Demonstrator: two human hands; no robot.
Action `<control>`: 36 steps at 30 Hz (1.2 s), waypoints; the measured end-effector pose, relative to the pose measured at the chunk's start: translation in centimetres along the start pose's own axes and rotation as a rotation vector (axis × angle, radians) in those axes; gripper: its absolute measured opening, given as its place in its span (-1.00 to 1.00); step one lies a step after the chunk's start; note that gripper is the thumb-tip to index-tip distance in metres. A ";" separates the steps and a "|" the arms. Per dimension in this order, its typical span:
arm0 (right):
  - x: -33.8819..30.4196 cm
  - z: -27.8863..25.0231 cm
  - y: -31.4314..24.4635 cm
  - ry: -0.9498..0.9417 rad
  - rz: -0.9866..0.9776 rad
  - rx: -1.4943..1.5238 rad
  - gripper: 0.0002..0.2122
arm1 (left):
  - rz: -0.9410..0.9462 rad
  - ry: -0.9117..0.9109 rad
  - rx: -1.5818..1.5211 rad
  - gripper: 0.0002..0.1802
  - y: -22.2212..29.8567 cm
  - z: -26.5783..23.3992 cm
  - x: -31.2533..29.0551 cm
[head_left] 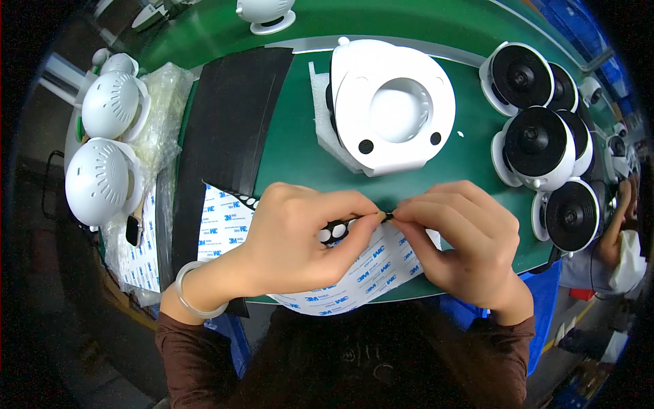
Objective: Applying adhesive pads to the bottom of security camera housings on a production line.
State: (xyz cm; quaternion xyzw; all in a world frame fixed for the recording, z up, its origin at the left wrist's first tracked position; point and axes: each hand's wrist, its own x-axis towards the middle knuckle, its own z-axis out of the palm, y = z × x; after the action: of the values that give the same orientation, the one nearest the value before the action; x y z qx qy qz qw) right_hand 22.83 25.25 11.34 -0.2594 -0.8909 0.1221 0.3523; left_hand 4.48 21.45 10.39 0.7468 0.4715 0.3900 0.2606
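Observation:
My left hand (293, 238), with a pale bracelet at the wrist, is closed in a pinch over a sheet with blue-printed white backing (340, 290). Under its fingers shows a black strip with round white holes (334, 233), part of which is hidden. My right hand (463, 238) is also closed, its thumb and fingertips meeting the left ones at a small black piece (389, 217). Beyond both hands, a white rounded housing (347, 75) with a large round opening rests on white foam (334, 146); neither hand touches it.
Black sheet material (228, 116) lies left of the housing. Farther left, white domed units (102, 178) stand by bubble wrap (163, 102) and a watch (134, 230). Several white units with black round fronts (538, 142) crowd the right side. Another person's arm (616, 225) shows at far right.

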 end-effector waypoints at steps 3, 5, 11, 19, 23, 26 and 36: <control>-0.4 0.8 0.6 0.077 -0.125 -0.116 -0.81 | -0.079 -0.014 -0.043 -0.95 0.6 -0.3 0.2; -0.6 1.1 0.9 0.135 -0.213 -0.162 -0.80 | -0.149 -0.025 -0.067 -0.95 0.8 -0.5 0.2; -0.3 0.7 0.2 0.085 -0.166 -0.138 -0.80 | -0.173 -0.021 -0.098 -0.94 0.2 -0.4 0.0; 0.9 0.0 0.0 -0.038 0.008 -0.007 -0.81 | -0.151 0.016 -0.062 -0.93 0.6 -0.6 0.1; 0.8 0.9 0.3 0.089 -0.125 -0.104 -0.82 | -0.214 0.026 -0.161 -0.93 0.3 -0.6 0.3; 1.1 0.5 0.2 0.071 -0.068 -0.049 -0.82 | -0.217 0.021 -0.136 -0.94 0.5 -0.7 0.2; 3.0 -1.9 0.6 -0.116 0.005 0.075 -0.87 | -0.268 0.008 -0.089 -0.93 0.2 -0.9 0.6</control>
State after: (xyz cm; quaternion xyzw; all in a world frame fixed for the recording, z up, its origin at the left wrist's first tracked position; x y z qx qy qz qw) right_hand 22.53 27.49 14.15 -0.2408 -0.9040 0.1710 0.3092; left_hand 4.00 21.98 11.22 0.6632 0.5503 0.3753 0.3413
